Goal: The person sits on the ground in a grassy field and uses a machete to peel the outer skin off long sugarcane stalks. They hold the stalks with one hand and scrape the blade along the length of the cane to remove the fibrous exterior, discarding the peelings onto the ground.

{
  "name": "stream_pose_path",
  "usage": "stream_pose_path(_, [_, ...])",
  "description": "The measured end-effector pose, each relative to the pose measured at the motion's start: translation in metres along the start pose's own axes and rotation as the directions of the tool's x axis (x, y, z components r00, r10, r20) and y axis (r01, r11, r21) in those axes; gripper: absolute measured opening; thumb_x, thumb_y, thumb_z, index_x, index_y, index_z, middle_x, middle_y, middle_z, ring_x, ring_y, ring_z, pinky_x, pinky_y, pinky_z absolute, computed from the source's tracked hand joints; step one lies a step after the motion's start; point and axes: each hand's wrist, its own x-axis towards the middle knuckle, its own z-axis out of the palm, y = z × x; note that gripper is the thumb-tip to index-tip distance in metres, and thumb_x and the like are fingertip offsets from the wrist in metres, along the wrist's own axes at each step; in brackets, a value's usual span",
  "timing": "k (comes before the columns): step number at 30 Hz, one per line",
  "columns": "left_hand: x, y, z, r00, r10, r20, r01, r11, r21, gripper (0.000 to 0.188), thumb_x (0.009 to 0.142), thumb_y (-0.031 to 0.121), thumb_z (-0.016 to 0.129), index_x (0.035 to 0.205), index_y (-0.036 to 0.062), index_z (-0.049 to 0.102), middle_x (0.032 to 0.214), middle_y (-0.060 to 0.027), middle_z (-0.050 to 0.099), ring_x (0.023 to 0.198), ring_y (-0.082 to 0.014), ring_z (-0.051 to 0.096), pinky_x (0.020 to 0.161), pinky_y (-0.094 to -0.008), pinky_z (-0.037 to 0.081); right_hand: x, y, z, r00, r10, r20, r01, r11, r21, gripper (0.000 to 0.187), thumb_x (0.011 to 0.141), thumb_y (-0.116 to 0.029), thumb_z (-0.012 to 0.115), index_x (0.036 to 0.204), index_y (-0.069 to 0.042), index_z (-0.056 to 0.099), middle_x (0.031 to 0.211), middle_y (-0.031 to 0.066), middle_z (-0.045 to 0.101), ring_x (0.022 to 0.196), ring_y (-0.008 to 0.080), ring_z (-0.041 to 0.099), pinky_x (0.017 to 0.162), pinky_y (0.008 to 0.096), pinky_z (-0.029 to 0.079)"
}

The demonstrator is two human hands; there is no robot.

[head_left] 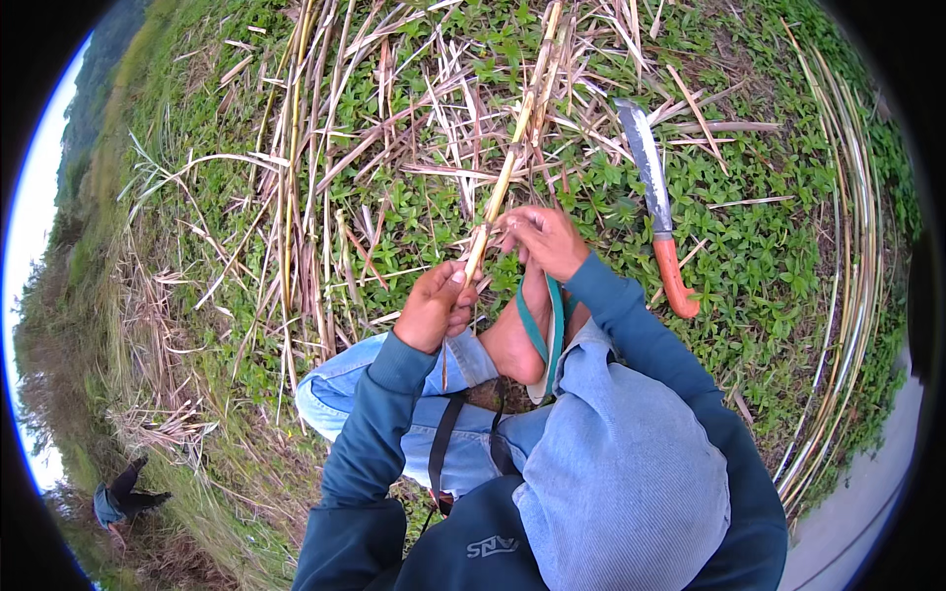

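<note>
Stalk [512,161] of pale yellow, cane-like stuff slants through the head view from the top centre to mid-frame, its near end between the two hands. It should be light and fairly stiff, smooth enough to slip a little in a loose grip, and apt to split lengthwise (the edges may be sharp). A pinch close to the near end, thumb along the upper face, looks the sound hold. The left hand [436,303], just left of centre, has its fingers closed round that end, thumb pressed on top. The right hand [545,239], just right of it, curls beside the stalk, above the sandalled foot [516,342]; whether its fingers grip anything cannot be told. A knife [661,212] with an orange handle lies right of centre, apart from both hands.
</note>
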Motion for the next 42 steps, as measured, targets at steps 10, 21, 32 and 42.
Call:
stream_pose_path(10, [0.012, -0.008, 0.002, 0.999, -0.049, -0.019, 0.049, 0.999, -0.017, 0.020, 0.101, 0.024, 0.039, 0.104, 0.0090, 0.052, 0.066, 0.0045, 0.039, 0.043, -0.0031, 0.026, 0.038, -0.0200, 0.022, -0.002, 0.012, 0.007, 0.993, -0.031, 0.116, 0.001, 0.968, 0.250, 0.026, 0.094, -0.022, 0.054, 0.075, -0.004, 0.055, 0.055, -0.0016, 0.048, 0.045, 0.0057, 0.044, 0.041, 0.0222, 0.034])
stream_pose_path(21, [0.034, -0.026, -0.005, 0.992, 0.042, -0.116, -0.034, 0.997, 0.071, 0.019, 0.101, 0.021, 0.038, 0.105, 0.0075, 0.051, 0.061, 0.0023, 0.039, 0.043, -0.0053, 0.029, 0.038, -0.0220, 0.027, -0.054, 0.042, -0.128, 0.701, -0.482, -0.526, -0.276, 0.496, -0.823, 0.053, 0.083, -0.025, 0.066, 0.126, 0.000, 0.047, 0.108, 0.0212, 0.050, 0.101, 0.0349, 0.049, 0.091, 0.0456, 0.039])
stream_pose_path(32, [0.058, -0.038, -0.029, 0.993, -0.037, 0.109, 0.069, 0.947, -0.312, 0.022, 0.099, 0.016, 0.041, 0.109, 0.0011, 0.055, 0.072, 0.0012, 0.044, 0.049, -0.0038, 0.027, 0.041, -0.0184, 0.023, -0.092, 0.063, -0.137, 0.738, -0.099, -0.667, -0.495, 0.593, -0.635, 0.033, 0.072, -0.028, 0.065, 0.086, 0.001, 0.057, 0.077, 0.0248, 0.063, 0.075, 0.0431, 0.061, 0.071, 0.0493, 0.047])
stream_pose_path(42, [0.042, -0.041, -0.016, 0.998, 0.030, -0.056, -0.038, 0.987, -0.157, 0.021, 0.100, 0.017, 0.040, 0.105, 0.0029, 0.055, 0.066, 0.0039, 0.042, 0.044, -0.0034, 0.027, 0.038, -0.0189, 0.022, -0.108, -0.009, -0.075, 0.983, -0.071, -0.171, -0.161, 0.126, -0.979, 0.030, 0.077, -0.030, 0.065, 0.090, -0.004, 0.054, 0.078, 0.0217, 0.065, 0.071, 0.0408, 0.064, 0.066, 0.0511, 0.051])
